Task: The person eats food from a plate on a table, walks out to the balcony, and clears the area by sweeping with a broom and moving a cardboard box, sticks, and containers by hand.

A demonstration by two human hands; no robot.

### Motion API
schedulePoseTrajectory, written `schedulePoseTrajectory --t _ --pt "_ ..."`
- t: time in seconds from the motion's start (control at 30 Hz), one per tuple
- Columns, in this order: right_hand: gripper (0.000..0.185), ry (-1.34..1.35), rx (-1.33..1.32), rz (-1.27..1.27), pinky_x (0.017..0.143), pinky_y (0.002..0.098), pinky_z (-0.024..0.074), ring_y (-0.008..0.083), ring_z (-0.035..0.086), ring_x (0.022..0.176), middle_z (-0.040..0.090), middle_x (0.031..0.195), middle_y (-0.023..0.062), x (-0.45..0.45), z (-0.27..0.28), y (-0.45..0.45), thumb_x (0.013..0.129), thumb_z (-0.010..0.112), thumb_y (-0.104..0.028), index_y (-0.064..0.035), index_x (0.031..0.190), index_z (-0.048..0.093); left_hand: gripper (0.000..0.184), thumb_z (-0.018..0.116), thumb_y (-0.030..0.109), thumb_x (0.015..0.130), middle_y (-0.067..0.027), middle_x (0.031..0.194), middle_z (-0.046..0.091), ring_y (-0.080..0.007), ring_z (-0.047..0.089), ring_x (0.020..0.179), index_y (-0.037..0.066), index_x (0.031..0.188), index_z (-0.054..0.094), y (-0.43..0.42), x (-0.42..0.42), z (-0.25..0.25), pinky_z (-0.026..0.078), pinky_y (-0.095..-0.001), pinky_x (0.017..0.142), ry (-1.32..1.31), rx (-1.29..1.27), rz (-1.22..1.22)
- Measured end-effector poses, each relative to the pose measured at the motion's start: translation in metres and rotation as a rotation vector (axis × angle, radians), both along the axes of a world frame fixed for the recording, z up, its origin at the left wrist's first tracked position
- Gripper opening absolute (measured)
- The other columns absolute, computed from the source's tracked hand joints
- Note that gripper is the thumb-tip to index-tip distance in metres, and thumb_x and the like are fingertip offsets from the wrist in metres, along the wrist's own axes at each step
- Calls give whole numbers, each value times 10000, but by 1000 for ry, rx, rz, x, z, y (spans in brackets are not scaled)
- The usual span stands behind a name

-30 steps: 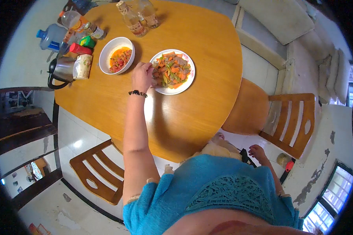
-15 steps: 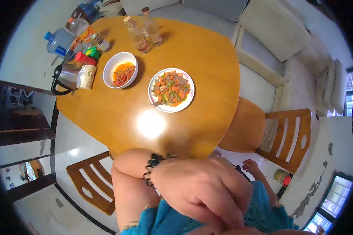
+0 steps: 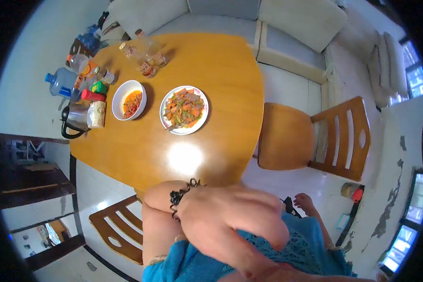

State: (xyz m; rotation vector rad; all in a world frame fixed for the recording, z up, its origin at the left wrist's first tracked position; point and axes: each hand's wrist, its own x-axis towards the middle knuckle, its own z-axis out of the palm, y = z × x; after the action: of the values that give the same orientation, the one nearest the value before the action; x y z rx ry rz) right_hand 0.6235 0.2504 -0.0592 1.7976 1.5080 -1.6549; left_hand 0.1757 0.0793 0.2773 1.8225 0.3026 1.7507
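My left hand [image 3: 232, 216] is held in front of my chest, fingers bent and pointing down, thumb side apart from the other fingers. Nothing shows between them, and the tip of the lowest digit blends into skin at the bottom edge. A black coiled hair tie [image 3: 177, 197] circles that wrist. Lower down on the right hangs my right hand [image 3: 304, 202], small in view, with loosely spread fingers and nothing visible in it. Behind both is a teal knitted top [image 3: 296, 239].
On the wooden table [image 3: 221, 61] stand a plate of stir-fried vegetables [image 3: 185, 110], a white bowl [image 3: 115, 105] of red food, two glass bottles [image 3: 138, 61], a kettle [image 3: 75, 117] and several containers. Wooden chairs [image 3: 286, 136] flank the table; a sofa [image 3: 291, 51] is behind.
The view has shifted, so the table and dishes sit further left and more of the right chair shows. My left hand's fingertips, pressed together before, have come apart.
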Motion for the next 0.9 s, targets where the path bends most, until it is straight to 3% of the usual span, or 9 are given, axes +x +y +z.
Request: schedulePoseTrajectory --t 0.03,0.13,0.23,0.33,0.47,0.53,0.6,0.77,0.9 --pt "174 31 4 -32 497 270 447 153 589 609 617 768 79 8 1 -6 826 534 -171 -57 953 566 220 618 247 809 -92 829 516 -231 520 711 47 888 663 3 2 5 427 -321 586 93 -40 -44" --pt "177 99 7 -152 497 268 441 143 576 592 610 749 79 41 -6 -26 831 533 -170 -48 956 558 322 644 273 790 -51 937 497 -154 498 793 32 1004 643 21 38 -20 420 -244 658 -139 -266 13" --pt "185 152 59 -190 511 267 441 142 566 584 604 738 75 90 -15 -56 837 527 -177 -42 963 551 429 667 348 752 -64 936 506 -173 501 783 21 1028 624 37 101 -11 422 -261 665 -6 -271 13" --pt "198 286 0 -362 527 271 446 150 574 596 608 751 80 170 -53 -99 842 517 -183 -40 976 548 516 706 454 659 -100 899 549 -196 521 751 9 911 634 45 197 23 424 -280 632 52 10 -98" --pt "200 144 96 -533 522 282 451 163 582 607 610 759 89 265 -49 -166 844 501 -178 -36 976 549 495 698 445 677 -125 927 573 -205 536 751 12 908 629 55 303 29 424 -276 629 123 86 -191" --pt "196 111 100 -700 510 290 454 167 584 613 610 762 95 312 -39 -205 843 490 -170 -33 970 548 498 685 391 719 -111 931 576 -184 535 756 7 1015 572 58 359 17 420 -262 653 90 -142 -167" --pt "188 108 126 -904 506 292 454 170 584 612 609 758 96 356 -34 -258 842 488 -168 -38 965 546 410 671 231 768 -89 961 584 -146 548 841 7 1080 528 51 409 3 416 -237 681 -130 -607 -408" --pt "174 119 183 -1468 502 290 454 180 578 599 598 741 105 432 -32 -377 842 488 -158 -39 963 526 235 596 131 816 -73 906 596 -148 551 845 13 1017 564 65 507 -29 419 -238 678 56 -788 -620" --pt "159 199 161 -1789 467 299 445 206 573 565 588 734 134 402 -48 -463 826 503 -118 -38 963 510 137 572 97 827 -65 873 594 -133 536 787 21 941 584 80 537 -42 410 -233 664 131 -923 -744"
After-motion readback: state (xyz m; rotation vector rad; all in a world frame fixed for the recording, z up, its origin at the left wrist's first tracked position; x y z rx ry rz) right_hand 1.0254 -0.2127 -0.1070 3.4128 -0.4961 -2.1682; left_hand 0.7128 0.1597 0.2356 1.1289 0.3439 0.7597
